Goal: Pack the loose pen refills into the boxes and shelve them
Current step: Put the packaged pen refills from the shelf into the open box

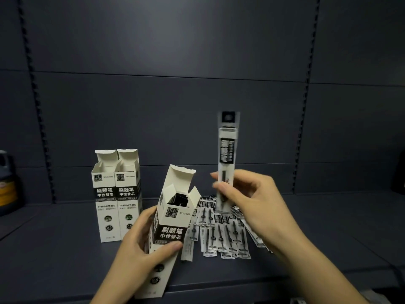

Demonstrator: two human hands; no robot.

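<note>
left hand (140, 244) gripping an open box (168, 227), tilted, near the shelf (65, 249) front edge | right hand (247, 200) pinching one wrapped refill (226, 154) upright, kinda blurry | loose refills (221, 233) piled mid-shelf under it | two more open boxes (117, 194) standing upright side by side, touching, further left

Dim light — dark slate back panels (171, 62), slotted uprights (35, 88), matching shelf board (65, 249).

The raised refill (228, 154) is motion-blurred; a dark container (6, 183) is cut off left.
</note>
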